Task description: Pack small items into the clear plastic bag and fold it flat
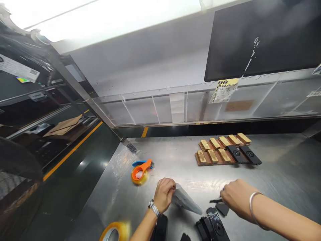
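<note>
1. Standing beside the steel table [175, 157], I see the left hand [164, 194] curled closed on the near corner of a grey plastic pouch [187, 202], which lies flat just to that hand's right.
2. The pouch's long axis runs from the left hand down and rightward, its far tip pointing toward the black parts near the table's front edge.
3. The right hand [234, 197] sits well right of the pouch, fingers pinched around a thin black piece [216, 201] that juts leftward from it; how firm the grip is I cannot tell through the blur.
4. Between the two hands, the pouch is touching the left and apart from the right, so the left is plainly the nearer.
5. Below the right hand lie small black plates [222, 209] and a black round-faced unit [215, 227].
6. Farther off stand an orange tape dispenser [140, 170], a yellow tape roll [114, 232] and a tray of tan blocks [220, 149].
</note>
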The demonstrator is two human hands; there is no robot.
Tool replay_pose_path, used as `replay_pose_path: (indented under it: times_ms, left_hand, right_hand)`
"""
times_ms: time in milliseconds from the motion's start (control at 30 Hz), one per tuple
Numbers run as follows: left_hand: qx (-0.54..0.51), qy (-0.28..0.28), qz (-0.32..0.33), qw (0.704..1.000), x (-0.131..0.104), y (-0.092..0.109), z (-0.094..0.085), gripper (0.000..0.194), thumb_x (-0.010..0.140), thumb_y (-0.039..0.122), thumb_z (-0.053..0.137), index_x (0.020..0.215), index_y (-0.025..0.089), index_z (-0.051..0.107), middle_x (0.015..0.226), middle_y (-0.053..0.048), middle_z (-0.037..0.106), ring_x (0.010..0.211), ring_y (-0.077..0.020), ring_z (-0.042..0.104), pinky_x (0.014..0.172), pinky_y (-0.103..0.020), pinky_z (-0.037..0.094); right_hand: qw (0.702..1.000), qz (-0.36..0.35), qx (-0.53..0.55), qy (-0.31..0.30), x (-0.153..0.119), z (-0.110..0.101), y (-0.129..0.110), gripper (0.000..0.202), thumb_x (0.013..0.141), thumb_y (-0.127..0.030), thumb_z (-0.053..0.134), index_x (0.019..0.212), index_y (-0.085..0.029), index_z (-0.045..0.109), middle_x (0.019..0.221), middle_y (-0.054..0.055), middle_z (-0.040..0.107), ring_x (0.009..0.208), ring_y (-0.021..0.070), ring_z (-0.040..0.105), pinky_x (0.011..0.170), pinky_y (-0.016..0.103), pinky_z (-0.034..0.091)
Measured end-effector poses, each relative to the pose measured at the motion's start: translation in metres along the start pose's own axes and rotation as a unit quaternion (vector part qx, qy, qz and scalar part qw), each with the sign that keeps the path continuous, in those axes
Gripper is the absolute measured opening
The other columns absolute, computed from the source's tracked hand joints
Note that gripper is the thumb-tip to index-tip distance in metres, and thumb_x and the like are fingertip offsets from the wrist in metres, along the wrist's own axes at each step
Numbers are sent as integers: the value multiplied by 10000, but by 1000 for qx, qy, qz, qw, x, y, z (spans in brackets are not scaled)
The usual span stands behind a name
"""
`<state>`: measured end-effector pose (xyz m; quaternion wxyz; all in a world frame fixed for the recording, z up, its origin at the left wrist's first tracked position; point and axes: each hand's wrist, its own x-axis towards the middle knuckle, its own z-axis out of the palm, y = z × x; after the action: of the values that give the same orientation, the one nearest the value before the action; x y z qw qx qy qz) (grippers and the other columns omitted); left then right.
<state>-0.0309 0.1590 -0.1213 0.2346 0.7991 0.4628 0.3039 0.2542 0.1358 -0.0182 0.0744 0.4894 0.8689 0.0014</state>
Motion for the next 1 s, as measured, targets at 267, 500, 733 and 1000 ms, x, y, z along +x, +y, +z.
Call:
replay_pose_path:
  times_ms: [267,500,733,1000]
  left_hand:
    - [85,62,11,994,-29,-7,0,254,845,108,417,960,239,603,894,-43,631,844,-197,540,737,-357,414]
    - [96,86,-185,974,-45,15,-10,203,749,291,629,946,247,613,1163,-73,518,1133,-297,403,905,-475,368]
    - [12,163,-312,936,-66,14,-7,100,781,221,572,699,205,628,970,-58,573,1010,-247,451,922,-438,374]
    - [-113,116,-227,960,-56,38,-2,84,753,234,633,687,230,684,1108,-57,466,1141,-256,374,1019,-446,303]
  right_hand:
    - [990,48,129,-26,16,1,-30,302,920,-250,325,785,-218,593,695,86,723,620,285,679,506,293,256]
    - [936,99,336,-15,29,44,-53,311,921,-383,226,729,-237,423,661,24,624,630,202,596,560,284,352]
    - [823,141,550,18,35,89,-95,332,838,-506,354,697,-216,432,643,-18,473,638,154,467,612,272,392]
    - [700,41,713,-11,59,80,-114,474,754,-533,518,1016,-149,613,573,-54,450,434,79,336,419,226,288]
